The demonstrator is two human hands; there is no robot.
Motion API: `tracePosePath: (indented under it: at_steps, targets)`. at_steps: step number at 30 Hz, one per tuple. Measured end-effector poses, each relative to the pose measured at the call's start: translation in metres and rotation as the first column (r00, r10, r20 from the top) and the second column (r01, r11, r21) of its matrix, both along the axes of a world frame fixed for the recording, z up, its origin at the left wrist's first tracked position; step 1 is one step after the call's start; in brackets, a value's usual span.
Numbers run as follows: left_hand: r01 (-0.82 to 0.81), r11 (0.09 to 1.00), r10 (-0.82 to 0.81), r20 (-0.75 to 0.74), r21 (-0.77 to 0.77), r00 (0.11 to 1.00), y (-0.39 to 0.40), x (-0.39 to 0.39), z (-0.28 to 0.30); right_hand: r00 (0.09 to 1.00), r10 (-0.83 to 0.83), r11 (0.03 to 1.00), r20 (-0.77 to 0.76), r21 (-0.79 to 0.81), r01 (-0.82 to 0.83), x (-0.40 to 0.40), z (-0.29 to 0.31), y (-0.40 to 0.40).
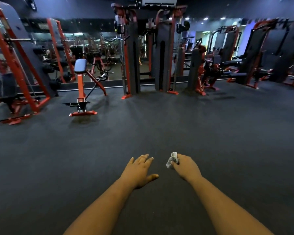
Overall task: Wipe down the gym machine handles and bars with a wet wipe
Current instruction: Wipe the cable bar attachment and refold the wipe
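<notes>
Pinching a crumpled wet wipe (pixel 172 160) in the right hand (pixel 185 167), wipe bunched at the fingertips, jutting forward and left of the grip. Left hand (pixel 139 170) spread flat, holding nothing, above dark floor (pixel 159 124).

a gym: red-framed weight machines (pixel 148 53) on dark rubber floor (pixel 143 126)

**Both hands out over the gym floor, wipe in the right**

The right hand (pixel 185 167) grips a crumpled wet wipe (pixel 172 159); the left hand (pixel 139 170) is spread flat, fingers straight. Far across the dark floor (pixel 227 141) stand a red-framed padded bench (pixel 81 85) at left and a cable machine (pixel 148 53) centre.
</notes>
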State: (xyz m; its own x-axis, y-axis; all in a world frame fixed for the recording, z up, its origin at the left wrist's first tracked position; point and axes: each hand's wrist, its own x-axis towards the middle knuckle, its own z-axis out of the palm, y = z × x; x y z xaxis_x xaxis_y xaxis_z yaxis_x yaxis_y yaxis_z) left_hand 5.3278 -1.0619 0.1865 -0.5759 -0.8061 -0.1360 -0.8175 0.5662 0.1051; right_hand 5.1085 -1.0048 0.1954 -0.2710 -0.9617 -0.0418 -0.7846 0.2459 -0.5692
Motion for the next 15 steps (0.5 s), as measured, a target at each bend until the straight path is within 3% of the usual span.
tracePosePath:
  at_steps: [15]
  targets:
    - [0.161, 0.987, -0.161, -0.025, -0.003, 0.987, -0.298, -0.097, 0.039, 0.978, -0.203, 0.978, -0.045, -0.051, 0.2, -0.105, 0.018, -0.261]
